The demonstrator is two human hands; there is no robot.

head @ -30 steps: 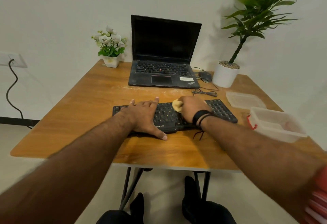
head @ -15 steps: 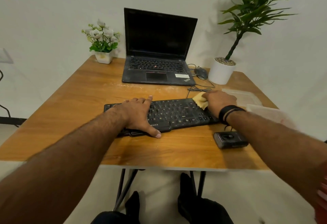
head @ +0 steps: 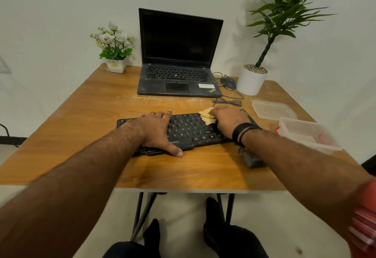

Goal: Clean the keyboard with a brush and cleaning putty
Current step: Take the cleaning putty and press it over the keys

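A black keyboard (head: 189,129) lies across the middle of the wooden table (head: 85,119). My left hand (head: 156,130) rests flat on its left half with straight fingers, thumb at the front edge. My right hand (head: 227,120) presses a yellowish lump of cleaning putty (head: 206,116) onto the keys at the keyboard's right part; its fingers curl over the putty. No brush is visible.
An open black laptop (head: 179,80) stands behind the keyboard, with a mouse (head: 228,82) and cable beside it. A small flower pot (head: 116,65) sits far left, a potted plant (head: 251,80) far right. A plastic lid (head: 272,109), a clear container (head: 309,135) and a small dark device (head: 253,159) lie right.
My right hand carried the putty from the keyboard's middle to its far right end, then a little back leftward. My left hand stayed in place. The head camera shifted.
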